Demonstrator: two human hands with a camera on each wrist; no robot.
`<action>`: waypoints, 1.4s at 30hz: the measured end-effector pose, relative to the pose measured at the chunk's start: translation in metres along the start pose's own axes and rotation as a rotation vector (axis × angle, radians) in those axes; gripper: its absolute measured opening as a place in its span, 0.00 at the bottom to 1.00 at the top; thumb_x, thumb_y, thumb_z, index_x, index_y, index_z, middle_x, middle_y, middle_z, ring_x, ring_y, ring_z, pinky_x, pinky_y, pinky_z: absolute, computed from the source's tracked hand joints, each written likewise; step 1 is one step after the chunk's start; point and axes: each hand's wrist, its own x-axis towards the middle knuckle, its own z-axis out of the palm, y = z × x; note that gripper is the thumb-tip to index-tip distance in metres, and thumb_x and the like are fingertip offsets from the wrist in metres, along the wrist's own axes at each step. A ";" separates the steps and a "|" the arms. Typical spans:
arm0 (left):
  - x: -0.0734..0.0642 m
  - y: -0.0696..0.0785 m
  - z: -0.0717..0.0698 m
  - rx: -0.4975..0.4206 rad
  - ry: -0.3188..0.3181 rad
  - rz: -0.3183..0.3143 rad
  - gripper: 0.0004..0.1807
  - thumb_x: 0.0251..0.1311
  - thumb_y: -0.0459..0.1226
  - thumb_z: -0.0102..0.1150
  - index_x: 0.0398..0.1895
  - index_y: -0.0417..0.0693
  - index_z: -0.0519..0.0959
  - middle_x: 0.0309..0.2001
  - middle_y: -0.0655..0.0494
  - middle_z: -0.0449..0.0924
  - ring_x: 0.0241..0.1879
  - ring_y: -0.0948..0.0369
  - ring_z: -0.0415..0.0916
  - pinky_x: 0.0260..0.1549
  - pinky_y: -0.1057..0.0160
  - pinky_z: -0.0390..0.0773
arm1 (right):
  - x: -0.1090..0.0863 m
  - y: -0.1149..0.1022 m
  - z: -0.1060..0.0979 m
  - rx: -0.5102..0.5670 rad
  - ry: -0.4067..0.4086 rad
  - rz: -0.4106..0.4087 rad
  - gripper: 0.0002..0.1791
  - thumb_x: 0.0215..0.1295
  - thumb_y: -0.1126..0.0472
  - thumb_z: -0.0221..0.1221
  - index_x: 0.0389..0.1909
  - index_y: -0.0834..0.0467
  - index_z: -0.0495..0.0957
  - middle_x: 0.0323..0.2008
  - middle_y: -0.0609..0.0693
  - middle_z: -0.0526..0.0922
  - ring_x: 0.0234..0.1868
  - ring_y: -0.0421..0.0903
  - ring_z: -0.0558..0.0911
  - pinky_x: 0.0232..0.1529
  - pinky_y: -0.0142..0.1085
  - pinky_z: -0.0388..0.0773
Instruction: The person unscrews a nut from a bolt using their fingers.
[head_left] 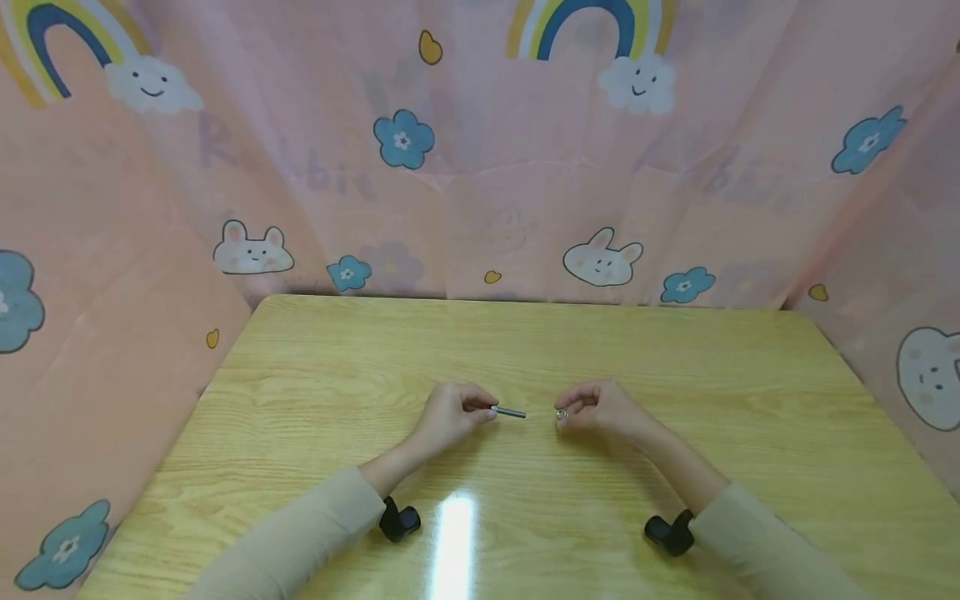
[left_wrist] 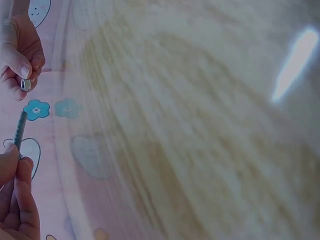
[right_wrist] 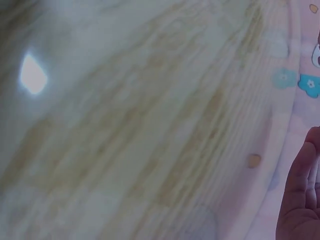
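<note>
My left hand (head_left: 453,412) pinches a threaded metal bolt (head_left: 510,412) between thumb and fingers, its free end pointing right. In the left wrist view the bolt (left_wrist: 20,130) shows its thread, standing up from the fingertips. Across a short gap, my right hand (head_left: 603,408) pinches a small metal nut (head_left: 561,414) at its fingertips. The nut (left_wrist: 25,85) faces the bolt's end, apart from it. Only part of the right hand (right_wrist: 302,195) appears in the right wrist view, and the nut is outside that frame.
Both hands are over a wood-grain table (head_left: 337,350). A pink printed curtain (head_left: 480,208) hangs behind its far edge. Black wrist devices (head_left: 400,521) sit by both sleeves, and a bright light reflection lies on the tabletop near the front.
</note>
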 end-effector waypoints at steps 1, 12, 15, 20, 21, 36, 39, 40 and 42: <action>0.000 0.000 0.001 0.001 -0.003 -0.004 0.05 0.54 0.29 0.64 0.34 0.38 0.84 0.34 0.52 0.83 0.32 0.62 0.79 0.31 0.70 0.77 | 0.001 0.001 0.001 -0.010 0.001 0.004 0.16 0.51 0.68 0.67 0.40 0.71 0.78 0.27 0.49 0.81 0.29 0.42 0.78 0.33 0.31 0.75; -0.001 -0.003 0.009 0.052 -0.038 0.032 0.06 0.51 0.27 0.66 0.33 0.36 0.84 0.32 0.49 0.84 0.31 0.60 0.81 0.30 0.72 0.77 | 0.006 0.007 0.004 -0.107 -0.012 0.043 0.15 0.49 0.68 0.68 0.38 0.68 0.80 0.26 0.48 0.80 0.29 0.41 0.76 0.32 0.32 0.73; 0.000 -0.006 0.010 0.055 -0.052 0.036 0.05 0.50 0.27 0.66 0.32 0.36 0.84 0.32 0.49 0.84 0.30 0.61 0.80 0.30 0.72 0.77 | 0.007 0.005 0.005 -0.116 -0.026 0.038 0.14 0.49 0.68 0.68 0.38 0.68 0.80 0.25 0.49 0.80 0.28 0.41 0.76 0.30 0.32 0.74; -0.002 -0.006 0.010 0.081 -0.096 0.021 0.05 0.51 0.28 0.66 0.32 0.37 0.84 0.31 0.51 0.84 0.28 0.65 0.79 0.30 0.73 0.76 | 0.008 0.005 0.006 -0.101 -0.068 0.011 0.13 0.49 0.70 0.67 0.37 0.70 0.79 0.24 0.49 0.80 0.25 0.40 0.75 0.26 0.31 0.74; -0.003 -0.006 0.010 0.087 -0.103 0.016 0.05 0.51 0.28 0.66 0.32 0.37 0.84 0.30 0.51 0.84 0.28 0.65 0.79 0.30 0.72 0.76 | 0.008 0.005 0.006 -0.100 -0.072 0.008 0.13 0.49 0.70 0.67 0.37 0.71 0.79 0.24 0.49 0.80 0.25 0.39 0.75 0.26 0.31 0.73; -0.005 -0.007 0.010 0.126 -0.160 -0.011 0.05 0.51 0.30 0.66 0.32 0.39 0.84 0.29 0.54 0.83 0.29 0.66 0.78 0.31 0.72 0.75 | 0.012 0.012 0.012 -0.145 -0.104 -0.026 0.10 0.46 0.71 0.68 0.32 0.68 0.80 0.20 0.47 0.79 0.22 0.38 0.73 0.24 0.29 0.71; -0.004 -0.007 0.009 0.151 -0.171 0.007 0.05 0.50 0.30 0.67 0.32 0.40 0.84 0.29 0.54 0.83 0.29 0.65 0.78 0.31 0.72 0.75 | 0.012 0.011 0.012 -0.155 -0.104 -0.024 0.10 0.46 0.71 0.68 0.32 0.68 0.80 0.20 0.47 0.78 0.22 0.38 0.73 0.24 0.29 0.71; -0.003 -0.007 0.009 0.158 -0.174 0.016 0.05 0.50 0.29 0.67 0.31 0.40 0.84 0.29 0.54 0.83 0.29 0.65 0.78 0.31 0.72 0.75 | 0.012 0.011 0.012 -0.158 -0.105 -0.023 0.10 0.46 0.71 0.68 0.32 0.68 0.80 0.20 0.47 0.78 0.22 0.38 0.73 0.23 0.29 0.70; -0.003 -0.008 0.009 0.172 -0.180 0.030 0.05 0.49 0.30 0.68 0.31 0.40 0.84 0.28 0.54 0.83 0.28 0.66 0.78 0.30 0.72 0.75 | 0.012 0.009 0.011 -0.164 -0.104 -0.020 0.10 0.46 0.71 0.68 0.32 0.68 0.80 0.19 0.47 0.78 0.22 0.38 0.72 0.23 0.28 0.69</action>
